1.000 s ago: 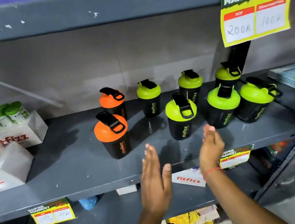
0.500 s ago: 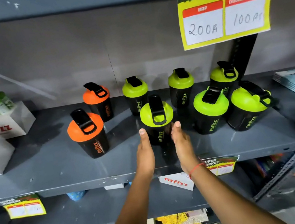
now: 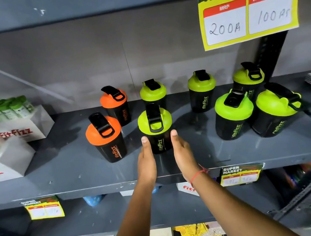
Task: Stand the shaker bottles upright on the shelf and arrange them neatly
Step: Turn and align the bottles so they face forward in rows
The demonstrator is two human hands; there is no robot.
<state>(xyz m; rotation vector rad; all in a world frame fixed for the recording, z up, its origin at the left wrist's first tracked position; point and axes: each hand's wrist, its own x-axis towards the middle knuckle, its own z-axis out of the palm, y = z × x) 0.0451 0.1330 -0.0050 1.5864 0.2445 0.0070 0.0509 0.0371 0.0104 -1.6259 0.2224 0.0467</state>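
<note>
Change: front-row green-lidded shaker bottle (image 3: 156, 130) now nearer the front orange shaker (image 3: 105, 138) than half a second ago, with a wider gap opened toward the two green shakers at 3 o'clock.
Hands: left hand (image 3: 146, 160) and right hand (image 3: 183, 154) flat and parallel, flanking the lower body of that bottle; a second ago spread apart and short of it.
Grip: open on both sides, fingers straight, palms facing inward; contact with the bottle wall likely but not certain, no wrap around it.
Meaning: looks like sideways nudging for spacing, not lifting; front row uneven so far.
Position: bottle upright on the shelf (image 3: 78, 178), front row, directly in front of the back-row green shaker (image 3: 153, 94) at 12 o'clock.
Remaining: far-right front shaker (image 3: 277, 112) tilted toward 3 o'clock, leaning close to its neighbour (image 3: 234, 115); probably next for straightening.
Hidden: bottle base and lower sides masked by fingers; back-row shaker at 1 o'clock (image 3: 249, 79) partly covered by the front pair.
Unclear: small print on the lower price tags blurred; lower-shelf items too dim to identify.
</note>
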